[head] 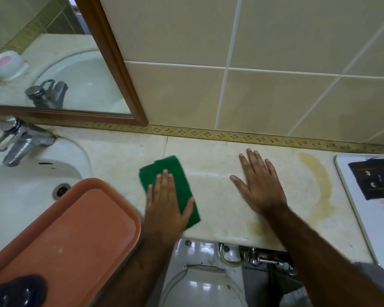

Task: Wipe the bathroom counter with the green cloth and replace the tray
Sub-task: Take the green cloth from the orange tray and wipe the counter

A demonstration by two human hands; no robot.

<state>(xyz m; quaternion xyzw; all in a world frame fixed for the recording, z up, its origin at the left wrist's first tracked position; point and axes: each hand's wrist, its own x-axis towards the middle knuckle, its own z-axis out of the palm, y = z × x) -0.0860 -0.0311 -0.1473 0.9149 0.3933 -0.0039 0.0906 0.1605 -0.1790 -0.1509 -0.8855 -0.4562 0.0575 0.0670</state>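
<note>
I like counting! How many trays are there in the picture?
2. The orange tray rests over the sink at the left, beside the left hand on the green cloth. A white tray sits at the counter's right end, partly cut off.

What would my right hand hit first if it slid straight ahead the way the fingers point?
The right hand lies flat on the cream stone counter, fingers aimed at the back. Bare counter lies ahead, so it would likely first meet the patterned border strip below the beige wall tiles.
</note>
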